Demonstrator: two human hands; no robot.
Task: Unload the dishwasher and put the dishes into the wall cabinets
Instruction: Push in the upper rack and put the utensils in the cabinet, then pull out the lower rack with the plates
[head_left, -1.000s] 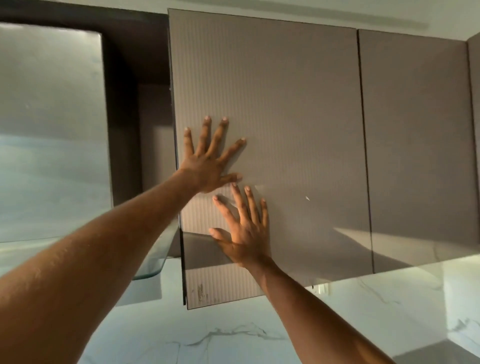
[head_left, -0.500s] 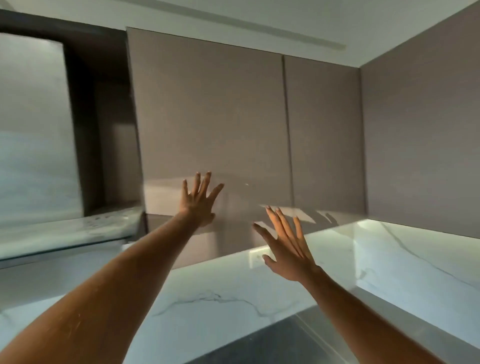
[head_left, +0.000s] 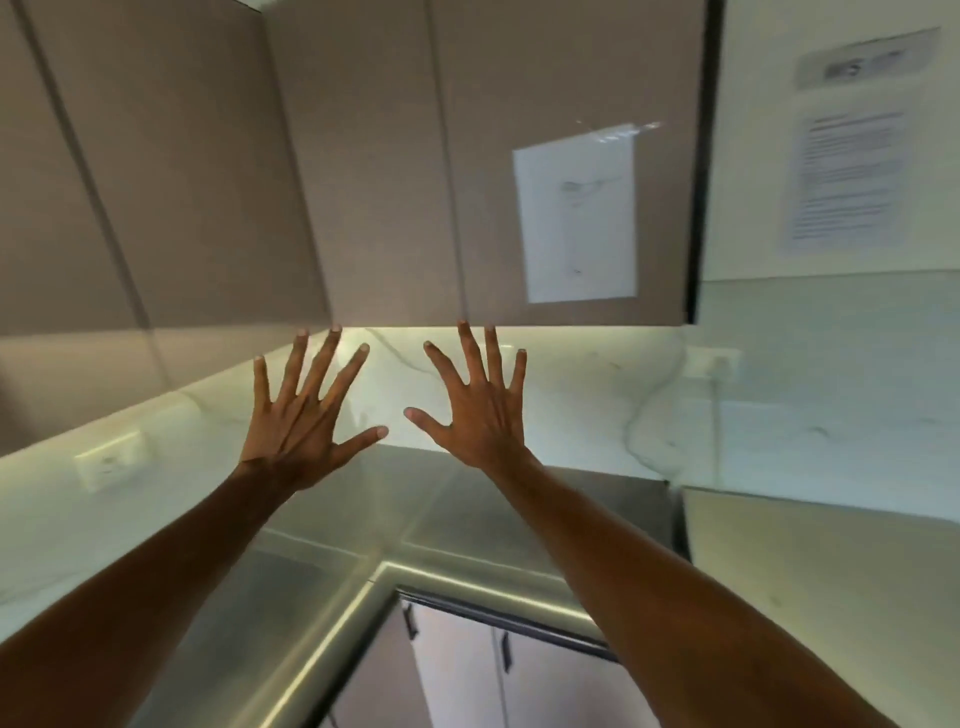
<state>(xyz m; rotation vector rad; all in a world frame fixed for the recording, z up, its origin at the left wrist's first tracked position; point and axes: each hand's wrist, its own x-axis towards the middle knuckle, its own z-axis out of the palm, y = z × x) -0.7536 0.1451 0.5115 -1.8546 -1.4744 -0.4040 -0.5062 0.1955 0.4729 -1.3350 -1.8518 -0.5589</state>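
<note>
Both hands, left hand (head_left: 298, 426) and right hand (head_left: 480, 415), are spread wide (holding nothing); the wall cabinets (head_left: 363, 156) sit at 12 o'clock, just past the fingertips (head_left: 335, 328).

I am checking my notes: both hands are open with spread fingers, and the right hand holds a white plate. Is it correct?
Not quite. In the head view the right hand holds nothing; no plate is visible. Both it and the left hand are open with spread fingers, below the grey-brown wall cabinets.
</note>
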